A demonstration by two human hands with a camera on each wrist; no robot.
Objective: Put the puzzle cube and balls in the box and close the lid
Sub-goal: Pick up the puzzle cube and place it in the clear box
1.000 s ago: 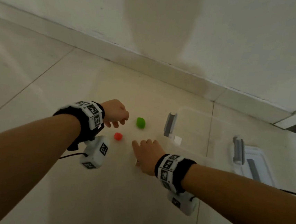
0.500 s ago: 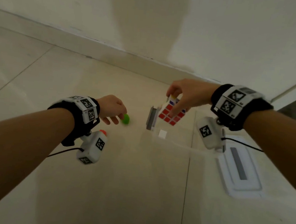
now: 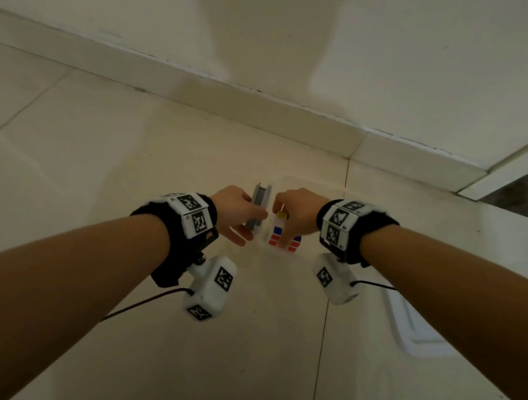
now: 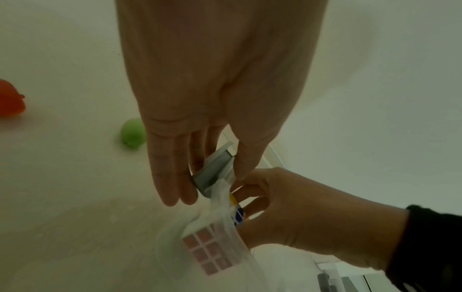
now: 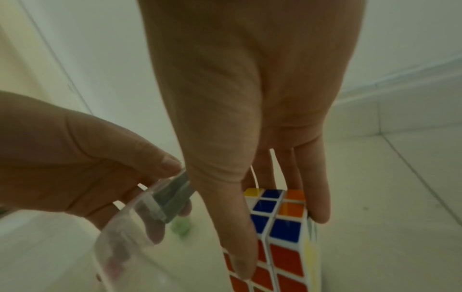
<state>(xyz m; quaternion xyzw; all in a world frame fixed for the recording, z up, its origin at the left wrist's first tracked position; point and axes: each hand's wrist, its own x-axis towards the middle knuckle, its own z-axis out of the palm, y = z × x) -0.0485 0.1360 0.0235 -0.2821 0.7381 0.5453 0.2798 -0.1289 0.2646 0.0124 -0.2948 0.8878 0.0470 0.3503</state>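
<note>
Meanwhile, the right hand (image 3: 300, 214) gripped the puzzle cube (image 3: 285, 237) inside the box (image 3: 318, 189); the left hand (image 3: 236, 210) pinched its grey latch (image 3: 258, 207).

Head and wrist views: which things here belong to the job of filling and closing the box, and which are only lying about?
Belong to the job:
- puzzle cube, held by the right hand inside the clear box
- grey latch, gripped by the left hand
- green ball and red ball, on the floor
- lid, lying beside the box

Only lying about:
- nothing else loose shows
</note>
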